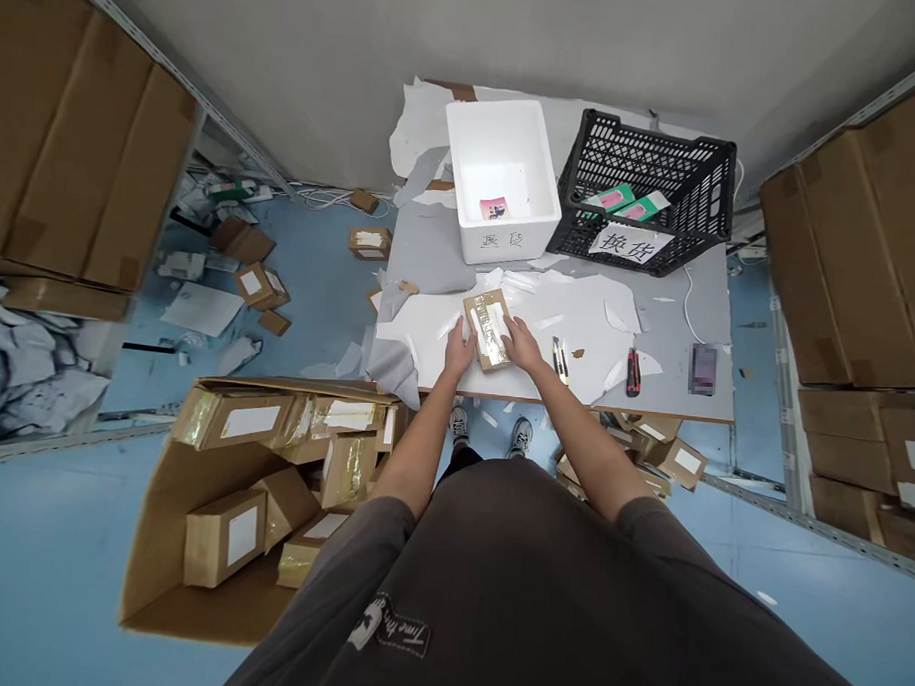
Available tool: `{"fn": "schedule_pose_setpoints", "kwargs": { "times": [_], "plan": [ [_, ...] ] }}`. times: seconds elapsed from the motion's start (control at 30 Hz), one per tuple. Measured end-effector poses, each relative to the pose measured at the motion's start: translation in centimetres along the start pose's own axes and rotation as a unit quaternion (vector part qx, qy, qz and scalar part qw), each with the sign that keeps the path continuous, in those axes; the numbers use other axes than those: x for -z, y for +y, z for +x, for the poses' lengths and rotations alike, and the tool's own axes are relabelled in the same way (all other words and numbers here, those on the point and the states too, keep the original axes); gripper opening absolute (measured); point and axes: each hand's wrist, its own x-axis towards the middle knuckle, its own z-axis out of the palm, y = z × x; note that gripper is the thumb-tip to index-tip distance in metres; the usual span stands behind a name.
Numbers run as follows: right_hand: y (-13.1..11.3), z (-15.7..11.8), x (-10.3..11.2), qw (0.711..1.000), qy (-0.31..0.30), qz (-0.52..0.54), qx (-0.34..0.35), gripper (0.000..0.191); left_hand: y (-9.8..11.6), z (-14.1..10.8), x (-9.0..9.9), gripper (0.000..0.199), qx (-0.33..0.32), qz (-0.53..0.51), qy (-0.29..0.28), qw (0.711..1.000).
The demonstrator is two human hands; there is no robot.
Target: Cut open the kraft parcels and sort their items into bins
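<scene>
Between my two hands is a small brown cardboard box (491, 329) with shiny clear tape and a white label on top. My left hand (459, 348) grips its left edge, and my right hand (521, 342) has hold of the right side. The box is over the front part of the table (675, 326), above torn white paper. Just right of my right hand lies a yellow-and-black utility knife (560, 361). Farther right on the table is a red-and-black cutter (634, 372).
Behind the box stand a white foam bin (510, 240) holding a pink card and a black plastic crate (651, 150) with green-and-pink packs. A large open carton (151, 532) full of small boxes is at my left. Shelves with brown cartons (842, 266) flank both sides.
</scene>
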Motion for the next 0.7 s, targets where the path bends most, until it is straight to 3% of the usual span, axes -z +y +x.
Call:
{"fn": "schedule_pose_setpoints", "kwargs": {
  "times": [0.1, 0.2, 0.3, 0.37, 0.47, 0.57, 0.7],
  "plan": [
    [2.6, -2.0, 1.3, 0.998, 0.057, -0.003, 0.020, 0.065, 0.2, 0.2, 1.7, 0.079, -0.106, 0.093, -0.019, 0.990],
    [7.1, -4.3, 3.3, 0.995, 0.084, -0.023, -0.048, 0.058, 1.1, 2.3, 3.4, 0.107, -0.180, 0.190, -0.115, 0.958],
    [11.7, -6.1, 4.0, 0.979, 0.023, -0.038, -0.201, 0.046, 1.8, 4.8, 4.1, 0.138, -0.144, 0.254, -0.186, 0.938],
    [13.7, -6.6, 3.4, 0.966, -0.024, -0.031, -0.257, 0.041, 1.9, 5.6, 4.0, 0.149, -0.104, 0.271, -0.196, 0.937],
    [14.6, -6.5, 1.5, 0.962, -0.030, -0.024, -0.269, 0.039, 1.7, 5.5, 3.5, 0.151, -0.079, 0.277, -0.168, 0.943],
    [13.9, -6.2, 0.2, 0.963, -0.016, -0.030, -0.268, 0.039, 1.8, 4.7, 2.9, 0.148, -0.072, 0.282, -0.144, 0.946],
    [12.9, -6.0, 1.2, 0.961, 0.000, -0.035, -0.273, 0.037, 2.7, 3.7, 2.3, 0.148, -0.054, 0.283, -0.137, 0.948]
  ]
}}
